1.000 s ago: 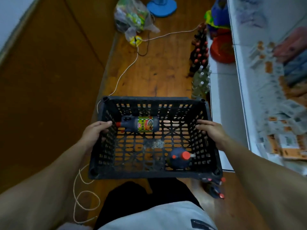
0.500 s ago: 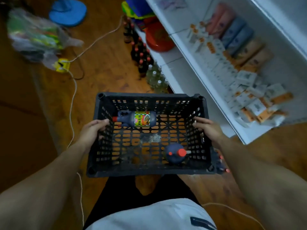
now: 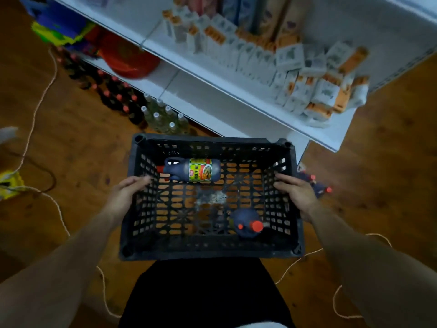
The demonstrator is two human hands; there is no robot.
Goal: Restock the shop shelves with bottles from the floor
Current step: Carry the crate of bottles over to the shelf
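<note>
Both hands hold a black slatted crate (image 3: 210,251) in front of the person's body. The left hand (image 3: 126,195) clasps its left wall and the right hand (image 3: 296,196) its right wall, the fingers (image 3: 142,180) hooked over the rim. How far they curl inside cannot be seen.

Inside the crate, a dark labelled bottle (image 3: 194,172) lies on its side against the far wall, red cap towards the left hand. A second dark bottle (image 3: 247,224) stands in the near right corner, seen from the top, so only its shoulders and red cap show.

Just beyond the crate's far left corner, clear white-capped bottles (image 3: 163,117) stand on the wooden floor, with blurred red-capped dark bottles (image 3: 113,95) farther off. More red caps (image 3: 319,185) peek out behind the right hand, mostly hidden. Beyond the crate, a white shelf (image 3: 212,93) carries smeared, unreadable small boxes (image 3: 295,74).
</note>
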